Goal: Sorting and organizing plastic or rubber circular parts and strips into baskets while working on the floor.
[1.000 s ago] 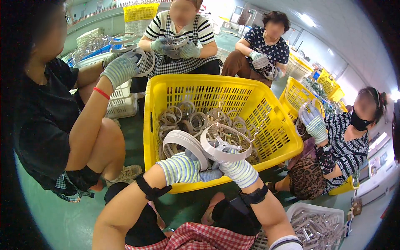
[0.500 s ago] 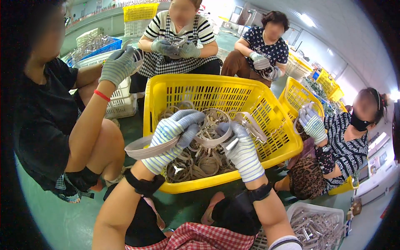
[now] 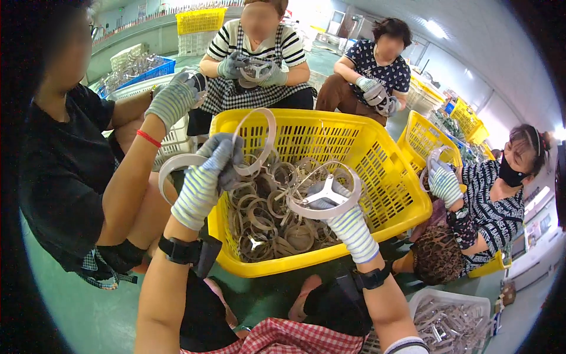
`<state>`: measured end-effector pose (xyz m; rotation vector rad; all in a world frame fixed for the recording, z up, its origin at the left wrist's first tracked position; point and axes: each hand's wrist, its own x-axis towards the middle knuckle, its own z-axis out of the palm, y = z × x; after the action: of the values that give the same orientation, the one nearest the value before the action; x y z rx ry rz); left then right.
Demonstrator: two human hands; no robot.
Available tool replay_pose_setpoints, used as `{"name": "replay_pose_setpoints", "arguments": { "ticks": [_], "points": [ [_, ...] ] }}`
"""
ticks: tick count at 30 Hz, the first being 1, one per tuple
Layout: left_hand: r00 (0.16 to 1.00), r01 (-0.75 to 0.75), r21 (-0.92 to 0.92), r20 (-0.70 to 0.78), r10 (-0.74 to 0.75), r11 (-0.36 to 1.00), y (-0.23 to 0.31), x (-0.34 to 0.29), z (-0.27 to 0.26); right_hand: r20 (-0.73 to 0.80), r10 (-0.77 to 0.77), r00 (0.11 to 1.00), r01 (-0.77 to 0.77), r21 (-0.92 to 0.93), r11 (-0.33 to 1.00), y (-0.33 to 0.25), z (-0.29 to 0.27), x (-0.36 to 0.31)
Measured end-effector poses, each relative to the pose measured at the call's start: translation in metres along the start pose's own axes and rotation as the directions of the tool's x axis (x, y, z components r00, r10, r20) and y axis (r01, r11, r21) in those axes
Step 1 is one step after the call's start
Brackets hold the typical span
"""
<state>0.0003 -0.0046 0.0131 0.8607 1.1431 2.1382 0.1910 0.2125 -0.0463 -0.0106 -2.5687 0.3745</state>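
Hands gripping thin rings over a yellow basket (image 3: 283, 267).
The left hand (image 3: 205, 180) pinches an upright ring (image 3: 272, 134) at its fingertips, with a 2nd ring (image 3: 181, 160) at its outer side, its hold hidden; the right hand (image 3: 349, 227) curls its fingers round the near edge of a 3-spoked ring (image 3: 315, 212). A loose outer hold could drop the 2nd ring; a weak edge grip could tip the spoked one onto the pile (image 3: 257, 213) below the fingers.

Yellow bskt (image 3: 408, 221) glossy plstc, ring (image 3: 321, 212) smooth matt w/ shiny metal-look bracket (image 3: 328, 190), gloves (image 3: 194, 197) matt knit cloth.
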Motion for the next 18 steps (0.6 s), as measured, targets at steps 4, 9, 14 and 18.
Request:
{"name": "replay_pose_setpoints", "arguments": {
  "ticks": [4,9,14,18],
  "points": [
    [0.997,0.051,-0.084,-0.045,-0.055,0.995,-0.003,0.003,-0.018,0.034,0.314,0.949,-0.274,0.581,0.766,-0.037,-0.002,0.012],
    [0.997,0.063,-0.020,0.035,-0.062,0.998,0.002,-0.001,-0.014,-0.050,0.228,0.972,-0.155,0.592,0.791,-0.031,0.002,0.013],
    [0.998,0.049,0.163,0.015,-0.053,0.985,0.004,-0.006,-0.008,-0.053,0.149,0.987,-0.123,0.328,0.936,-0.036,-0.009,0.020],
    [1.000,0.023,0.251,0.004,-0.025,0.968,0.007,-0.009,-0.001,0.011,0.150,0.989,-0.148,0.271,0.951,-0.032,-0.011,0.019]
  ]
}}
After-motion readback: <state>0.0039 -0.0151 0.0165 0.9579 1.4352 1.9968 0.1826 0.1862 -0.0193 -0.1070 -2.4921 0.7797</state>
